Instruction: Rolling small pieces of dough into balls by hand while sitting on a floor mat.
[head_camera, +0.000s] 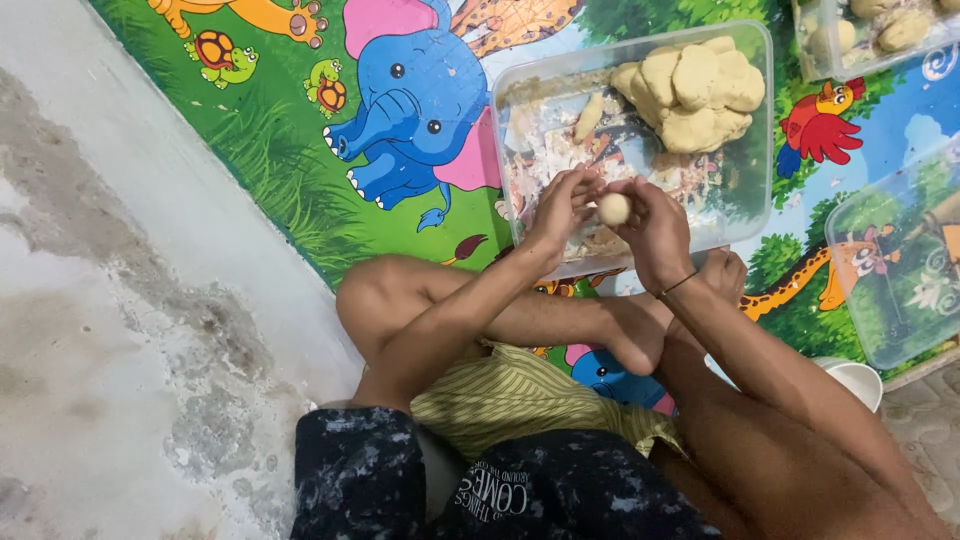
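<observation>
Both hands shaping a small dough ball over the clear tub.

The fingers (588, 187) of the left hand (558, 210) and right hand (652, 225) curl closed round a small round dough ball (614, 208), held between them above the near edge of a clear plastic container (745, 205). A lump of dough (692, 88) sits in its far right corner. Judged: rounding is under way; finishing calls for light, even rolling pressure. All rests on a cartoon animal floor mat (400, 110).

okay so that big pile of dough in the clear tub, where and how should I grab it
Probably come from above: the tub is open-topped and its walls block the sides. Pinch one rounded lump at the pile's near edge; the lumps look separate. Both hands, left and right, hold a dough ball.
</observation>
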